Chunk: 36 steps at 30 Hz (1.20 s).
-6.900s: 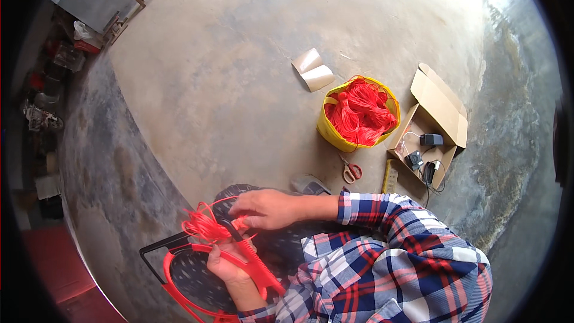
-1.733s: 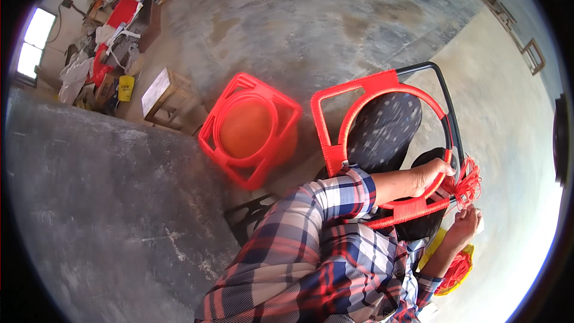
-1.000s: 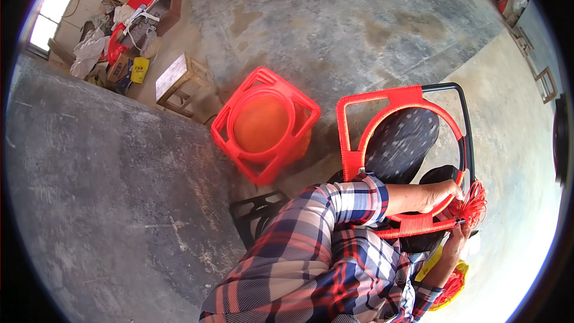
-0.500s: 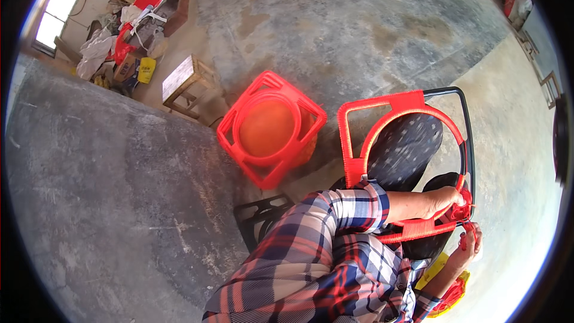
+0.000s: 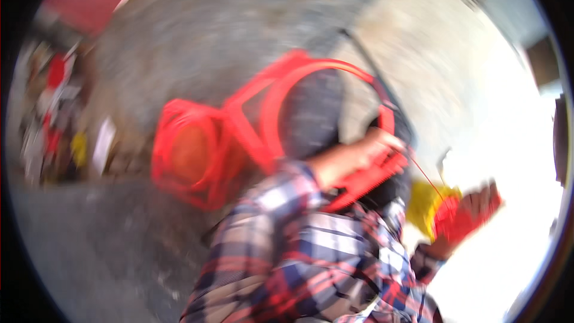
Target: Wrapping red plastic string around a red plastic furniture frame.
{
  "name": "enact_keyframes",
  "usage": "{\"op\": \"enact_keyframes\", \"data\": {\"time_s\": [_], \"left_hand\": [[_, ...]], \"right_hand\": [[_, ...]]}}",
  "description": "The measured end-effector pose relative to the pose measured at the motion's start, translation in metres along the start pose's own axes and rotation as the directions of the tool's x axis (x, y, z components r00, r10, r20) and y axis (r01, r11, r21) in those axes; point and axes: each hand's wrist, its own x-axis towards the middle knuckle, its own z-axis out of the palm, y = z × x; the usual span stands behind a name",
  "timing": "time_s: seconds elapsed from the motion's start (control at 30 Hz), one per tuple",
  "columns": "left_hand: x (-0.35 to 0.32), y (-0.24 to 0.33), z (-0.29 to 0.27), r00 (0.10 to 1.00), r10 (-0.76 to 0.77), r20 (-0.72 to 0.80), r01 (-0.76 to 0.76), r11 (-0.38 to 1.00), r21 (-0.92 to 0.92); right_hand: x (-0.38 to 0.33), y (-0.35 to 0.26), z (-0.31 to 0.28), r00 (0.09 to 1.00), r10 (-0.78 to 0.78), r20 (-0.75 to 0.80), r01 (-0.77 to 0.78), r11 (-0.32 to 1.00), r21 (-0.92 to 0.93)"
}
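Note:
A square black frame with a ring inside it, wrapped largely in red cord, lies across my lap. One side of it is bare black bar. My left hand is closed on the frame near its right-hand corner, the fingers blurred. Out to the right, my right hand is closed around red cord, smeared by motion. A thin red strand runs taut from the frame's corner toward that hand. Below the strand, a yellow bag with red material in it sits partly behind my right hand.
Left of my lap stands another red cord-wrapped frame piece, a stool shape with an orange-brown round centre. At the far left is a heap of bags and boxes, beside a small stool with a pale top. The concrete floor surrounds these.
My view has swung to the right and blurred. My right hand has drawn away from the frame, stretching the red strand out. My left hand stays at the frame's corner.

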Motion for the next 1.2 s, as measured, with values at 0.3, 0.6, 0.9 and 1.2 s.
{"op": "enact_keyframes", "data": {"time_s": [0.3,0.6,0.9,1.2], "left_hand": [[-0.021,0.012,0.001,0.992,0.029,-0.120,-0.011,0.989,0.148],[-0.010,0.003,-0.007,0.995,0.099,-0.027,-0.094,0.984,0.155],[-0.016,0.011,-0.010,0.984,0.061,-0.166,-0.037,0.988,0.147],[-0.018,0.017,0.003,0.978,0.069,-0.196,-0.035,0.984,0.174]], "right_hand": [[-0.033,0.085,0.069,0.909,0.393,0.136,-0.356,0.905,-0.234],[-0.046,0.056,0.063,0.793,0.472,0.385,-0.436,0.881,-0.183],[-0.023,0.025,0.014,0.879,0.453,0.152,-0.414,0.881,-0.231],[-0.038,0.033,0.015,0.819,0.495,0.292,-0.409,0.859,-0.309]]}}
